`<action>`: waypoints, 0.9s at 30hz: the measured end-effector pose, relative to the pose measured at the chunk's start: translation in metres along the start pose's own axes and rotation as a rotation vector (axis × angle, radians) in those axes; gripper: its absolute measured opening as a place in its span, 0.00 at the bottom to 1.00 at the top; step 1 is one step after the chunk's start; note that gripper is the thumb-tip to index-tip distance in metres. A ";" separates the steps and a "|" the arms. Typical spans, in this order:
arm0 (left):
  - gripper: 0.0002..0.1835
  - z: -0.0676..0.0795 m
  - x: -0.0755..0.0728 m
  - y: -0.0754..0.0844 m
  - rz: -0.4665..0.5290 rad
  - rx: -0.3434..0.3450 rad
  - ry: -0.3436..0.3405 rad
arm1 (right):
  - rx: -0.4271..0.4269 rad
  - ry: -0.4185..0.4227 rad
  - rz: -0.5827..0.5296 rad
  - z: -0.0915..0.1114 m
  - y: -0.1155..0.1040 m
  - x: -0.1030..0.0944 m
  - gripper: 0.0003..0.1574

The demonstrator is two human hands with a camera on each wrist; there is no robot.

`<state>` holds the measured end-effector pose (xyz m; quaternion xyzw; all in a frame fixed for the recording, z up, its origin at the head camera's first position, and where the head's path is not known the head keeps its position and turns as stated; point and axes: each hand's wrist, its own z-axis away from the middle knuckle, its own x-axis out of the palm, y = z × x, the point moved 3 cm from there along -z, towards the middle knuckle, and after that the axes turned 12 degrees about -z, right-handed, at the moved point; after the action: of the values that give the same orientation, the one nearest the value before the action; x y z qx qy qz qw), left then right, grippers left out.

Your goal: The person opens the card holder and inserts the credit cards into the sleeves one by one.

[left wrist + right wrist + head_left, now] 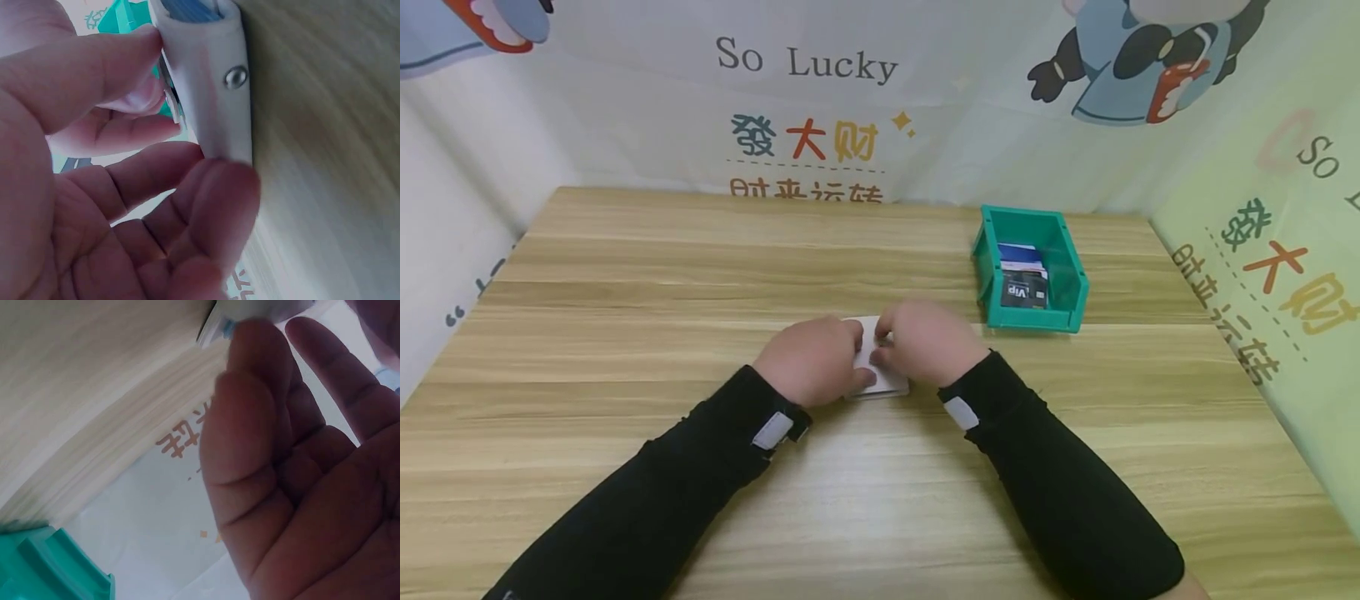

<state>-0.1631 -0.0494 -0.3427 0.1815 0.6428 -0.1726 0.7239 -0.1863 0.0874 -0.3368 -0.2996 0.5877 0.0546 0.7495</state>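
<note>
A white card holder (889,385) lies on the table between my two hands. In the left wrist view, its spine shows a round metal snap (235,77) and blue sleeve edges at one end. My left hand (815,360) grips the holder at its left side, thumb at the near end and fingers curled at the far end. On the holder's top, my right hand (931,340) has thumb and fingertips bent together at a small dark-edged tab (173,103). That tab is mostly hidden by the fingers. In the right wrist view, curled fingers cover most of the holder.
A green bin (1033,320) stands at the back right of the wooden table (662,258). Several cards (1024,290) lie in it, a black one marked Vip in front. Printed cloth (647,108) hangs behind the table and along both sides.
</note>
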 end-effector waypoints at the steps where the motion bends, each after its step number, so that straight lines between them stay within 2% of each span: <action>1: 0.20 0.000 0.000 0.000 -0.002 -0.003 0.016 | -0.007 -0.003 -0.002 0.000 -0.001 0.001 0.15; 7: 0.28 -0.002 0.003 -0.002 -0.014 0.011 0.102 | -0.049 0.019 0.055 -0.002 -0.004 0.008 0.11; 13: 0.33 0.000 0.008 -0.007 -0.040 0.005 0.091 | -0.091 0.045 0.063 -0.004 -0.013 0.010 0.10; 27: 0.33 -0.006 0.008 -0.003 -0.067 0.025 0.142 | -0.050 0.054 0.108 -0.001 -0.012 0.008 0.11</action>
<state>-0.1685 -0.0494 -0.3516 0.1807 0.6961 -0.1913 0.6680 -0.1796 0.0753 -0.3393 -0.2874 0.6215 0.1013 0.7217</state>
